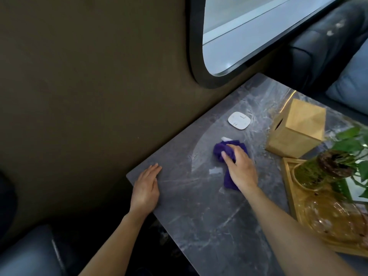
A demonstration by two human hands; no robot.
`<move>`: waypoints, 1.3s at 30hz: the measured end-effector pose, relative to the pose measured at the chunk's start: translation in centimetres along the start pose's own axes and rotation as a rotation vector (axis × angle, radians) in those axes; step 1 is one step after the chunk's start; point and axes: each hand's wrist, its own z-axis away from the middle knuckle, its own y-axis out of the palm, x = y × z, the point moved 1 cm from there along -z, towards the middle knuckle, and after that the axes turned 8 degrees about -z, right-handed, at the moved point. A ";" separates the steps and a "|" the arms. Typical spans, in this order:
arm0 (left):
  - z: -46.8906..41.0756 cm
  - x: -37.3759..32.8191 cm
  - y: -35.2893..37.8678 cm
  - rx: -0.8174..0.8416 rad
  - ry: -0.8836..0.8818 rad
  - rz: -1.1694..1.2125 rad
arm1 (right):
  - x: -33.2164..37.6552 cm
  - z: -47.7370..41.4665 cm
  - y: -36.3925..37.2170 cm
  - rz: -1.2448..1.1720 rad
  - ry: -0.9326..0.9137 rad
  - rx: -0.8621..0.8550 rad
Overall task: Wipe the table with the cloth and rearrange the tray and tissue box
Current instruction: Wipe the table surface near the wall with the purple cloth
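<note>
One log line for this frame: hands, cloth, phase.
phase=wiping | right hand=pressing purple cloth on table | left hand=flat on table edge | tissue box, tray=untouched

- A single head-worn wide-angle view looks forward and steeply down from above the near edge of the grey marble-patterned bench.
- It sits close: both bare forearms enter from the bottom edge.
- The frame is tilted, so the bench runs diagonally up to the right.
- The dark olive wall fills the left; the rounded black-framed window sits top right.

right hand pressing purple cloth, grey table
</note>
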 end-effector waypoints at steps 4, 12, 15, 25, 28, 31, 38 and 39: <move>-1.0 -0.7 -0.5 -0.010 -0.015 -0.048 | 1.1 3.4 2.7 0.138 -0.212 0.129; -1.7 -0.8 0.2 0.010 0.060 -0.228 | 3.5 14.3 6.8 0.196 -0.624 0.465; -1.5 -1.0 0.3 -0.008 0.059 -0.223 | 3.7 17.6 8.0 0.259 -0.752 0.559; -1.4 -1.4 0.1 -0.034 0.051 -0.220 | 5.1 15.2 4.0 -0.407 -0.350 0.656; -1.3 -1.5 0.2 -0.074 0.035 -0.213 | 4.2 11.0 0.8 -0.441 -0.306 0.339; -1.3 -1.6 0.3 -0.105 0.023 -0.209 | 2.6 5.7 -2.3 -0.262 -0.246 0.092; -1.6 -1.2 0.7 -0.114 0.029 -0.214 | -2.5 -1.9 -4.8 0.349 -0.038 0.213; -1.6 -1.1 0.7 -0.114 0.029 -0.212 | -2.8 -2.2 -4.5 0.327 0.001 0.217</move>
